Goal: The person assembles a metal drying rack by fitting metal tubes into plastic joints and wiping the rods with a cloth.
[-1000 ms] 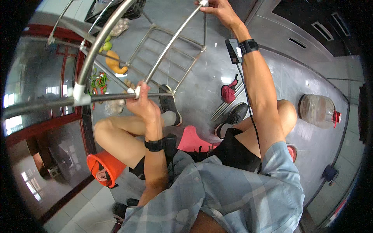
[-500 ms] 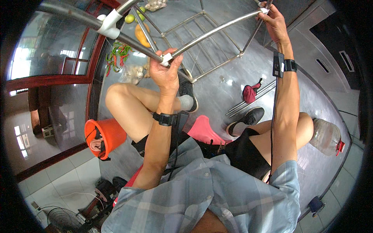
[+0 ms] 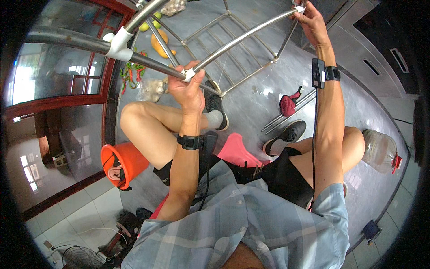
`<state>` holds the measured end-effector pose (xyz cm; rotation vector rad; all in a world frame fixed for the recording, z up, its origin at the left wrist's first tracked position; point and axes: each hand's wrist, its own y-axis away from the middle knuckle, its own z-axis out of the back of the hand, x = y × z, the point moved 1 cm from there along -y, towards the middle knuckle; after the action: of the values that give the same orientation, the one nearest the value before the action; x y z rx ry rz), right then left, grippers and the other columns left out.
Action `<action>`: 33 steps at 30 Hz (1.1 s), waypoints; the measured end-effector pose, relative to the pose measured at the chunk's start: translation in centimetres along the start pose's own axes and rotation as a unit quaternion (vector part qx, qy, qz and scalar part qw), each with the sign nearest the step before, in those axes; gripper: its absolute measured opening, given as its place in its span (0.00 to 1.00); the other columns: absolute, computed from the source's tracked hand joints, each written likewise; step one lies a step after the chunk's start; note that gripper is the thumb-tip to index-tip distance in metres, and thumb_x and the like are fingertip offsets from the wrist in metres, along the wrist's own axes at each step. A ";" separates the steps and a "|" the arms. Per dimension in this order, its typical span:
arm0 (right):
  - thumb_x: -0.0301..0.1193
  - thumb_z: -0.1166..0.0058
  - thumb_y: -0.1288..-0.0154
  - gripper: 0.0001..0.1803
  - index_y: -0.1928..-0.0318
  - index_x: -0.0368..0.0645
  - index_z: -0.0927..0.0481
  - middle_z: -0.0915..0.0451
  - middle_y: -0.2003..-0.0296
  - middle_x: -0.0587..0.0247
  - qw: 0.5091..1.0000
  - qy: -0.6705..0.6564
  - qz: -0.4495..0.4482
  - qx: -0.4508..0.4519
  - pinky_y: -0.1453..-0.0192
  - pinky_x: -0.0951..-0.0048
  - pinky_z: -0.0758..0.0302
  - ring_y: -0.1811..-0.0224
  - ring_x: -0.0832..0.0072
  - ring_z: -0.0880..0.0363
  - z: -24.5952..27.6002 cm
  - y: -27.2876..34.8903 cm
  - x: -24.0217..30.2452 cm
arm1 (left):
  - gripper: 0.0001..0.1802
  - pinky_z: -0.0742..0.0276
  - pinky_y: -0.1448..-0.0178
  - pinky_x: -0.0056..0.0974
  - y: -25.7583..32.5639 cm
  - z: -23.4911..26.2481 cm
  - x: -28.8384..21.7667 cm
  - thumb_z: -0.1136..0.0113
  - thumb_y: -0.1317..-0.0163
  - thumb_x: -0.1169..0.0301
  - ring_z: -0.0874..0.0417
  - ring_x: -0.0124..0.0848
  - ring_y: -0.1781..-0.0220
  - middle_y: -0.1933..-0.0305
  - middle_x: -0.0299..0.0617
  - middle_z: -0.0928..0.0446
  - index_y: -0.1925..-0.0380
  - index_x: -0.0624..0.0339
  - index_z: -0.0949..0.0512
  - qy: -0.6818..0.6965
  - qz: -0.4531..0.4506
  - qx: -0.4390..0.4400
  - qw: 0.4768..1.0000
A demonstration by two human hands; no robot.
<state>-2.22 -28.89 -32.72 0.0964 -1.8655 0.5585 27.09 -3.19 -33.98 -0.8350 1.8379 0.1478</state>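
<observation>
Grey floor below, both hands have risen: left hand fingers closed on the steel tube, right hand gripping its far end.

The left hand was raised in front of the body, with its fingers closed in a firm grip and the forearm kept nearly upright. The right hand was stretched higher and farther away, its fingers also curled shut, with the arm almost fully extended. A dark band was worn on each wrist.
</observation>
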 end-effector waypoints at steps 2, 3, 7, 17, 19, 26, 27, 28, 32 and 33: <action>0.22 0.31 0.48 0.22 0.52 0.42 0.24 0.27 0.66 0.75 1.000 0.001 -0.004 -0.002 0.60 0.82 0.30 0.64 0.84 0.29 0.1 0.3 -0.1 | 0.26 0.25 0.44 0.39 0.2 -0.1 -0.2 0.32 0.50 0.87 0.20 0.37 0.51 0.53 0.56 0.21 0.53 0.60 0.32 0.007 0.010 0.012 1.000; 0.21 0.31 0.48 0.22 0.52 0.43 0.24 0.27 0.66 0.75 1.000 0.000 -0.007 -0.006 0.60 0.82 0.30 0.65 0.84 0.29 0.1 0.4 -0.2 | 0.26 0.26 0.42 0.40 0.4 -0.3 -0.2 0.33 0.50 0.86 0.20 0.37 0.50 0.53 0.55 0.21 0.53 0.59 0.32 0.005 0.012 0.011 1.000; 0.21 0.31 0.49 0.23 0.53 0.44 0.24 0.27 0.67 0.76 1.000 0.003 -0.029 -0.008 0.60 0.82 0.31 0.65 0.84 0.29 0.2 0.5 -0.3 | 0.25 0.24 0.46 0.36 1.0 -0.4 -0.1 0.31 0.50 0.85 0.20 0.33 0.53 0.55 0.52 0.20 0.54 0.60 0.31 0.017 0.015 0.003 1.000; 0.20 0.31 0.50 0.22 0.54 0.44 0.24 0.28 0.67 0.77 1.000 0.014 -0.021 -0.015 0.60 0.82 0.32 0.65 0.85 0.29 0.0 0.6 -0.3 | 0.19 0.27 0.44 0.38 1.3 -0.6 0.0 0.34 0.47 0.85 0.21 0.33 0.54 0.57 0.48 0.20 0.59 0.58 0.29 -0.034 0.016 -0.015 0.999; 0.21 0.31 0.51 0.22 0.54 0.44 0.24 0.28 0.67 0.77 1.000 0.016 -0.012 -0.004 0.59 0.82 0.32 0.64 0.85 0.29 0.0 0.6 -0.3 | 0.18 0.27 0.45 0.37 1.4 -0.4 0.0 0.34 0.48 0.85 0.21 0.32 0.55 0.57 0.48 0.20 0.60 0.58 0.29 -0.052 0.010 -0.014 0.998; 0.21 0.30 0.51 0.23 0.53 0.44 0.24 0.28 0.67 0.77 1.000 0.007 -0.011 -0.012 0.58 0.81 0.32 0.63 0.84 0.29 0.3 0.6 -0.5 | 0.18 0.26 0.45 0.37 1.3 -0.7 0.2 0.33 0.46 0.83 0.21 0.32 0.55 0.57 0.48 0.20 0.59 0.58 0.29 -0.020 -0.008 -0.009 1.000; 0.21 0.30 0.51 0.23 0.53 0.44 0.24 0.28 0.66 0.76 1.000 0.006 -0.008 -0.012 0.58 0.81 0.32 0.63 0.84 0.30 0.1 0.6 -0.5 | 0.19 0.25 0.52 0.33 1.3 -0.6 0.2 0.31 0.48 0.82 0.21 0.29 0.59 0.58 0.48 0.20 0.59 0.60 0.28 -0.012 -0.013 -0.016 1.000; 0.22 0.30 0.51 0.23 0.53 0.44 0.24 0.28 0.66 0.76 1.000 0.005 -0.005 -0.012 0.57 0.81 0.32 0.62 0.84 0.30 -0.1 0.6 -0.5 | 0.20 0.24 0.58 0.29 1.2 -0.6 0.1 0.28 0.49 0.82 0.22 0.25 0.63 0.59 0.47 0.20 0.59 0.62 0.28 -0.005 -0.019 -0.022 1.000; 0.22 0.30 0.50 0.23 0.52 0.44 0.24 0.28 0.66 0.76 1.000 0.002 -0.009 -0.016 0.56 0.81 0.32 0.62 0.84 0.30 -0.3 0.9 -0.3 | 0.21 0.24 0.59 0.28 1.5 -1.6 -0.1 0.28 0.50 0.83 0.22 0.25 0.63 0.60 0.45 0.20 0.58 0.63 0.28 -0.028 -0.031 -0.022 0.999; 0.22 0.31 0.50 0.24 0.52 0.43 0.24 0.28 0.66 0.76 1.000 0.001 -0.012 -0.022 0.56 0.81 0.33 0.62 0.84 0.30 -0.3 1.0 -0.2 | 0.20 0.24 0.60 0.27 1.5 -1.8 -0.2 0.28 0.50 0.83 0.22 0.24 0.64 0.62 0.44 0.20 0.59 0.63 0.27 -0.041 -0.026 -0.033 0.998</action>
<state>-2.21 -27.96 -33.16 0.0903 -1.8719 0.5008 24.84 -2.78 -33.47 -0.9094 1.7410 0.2065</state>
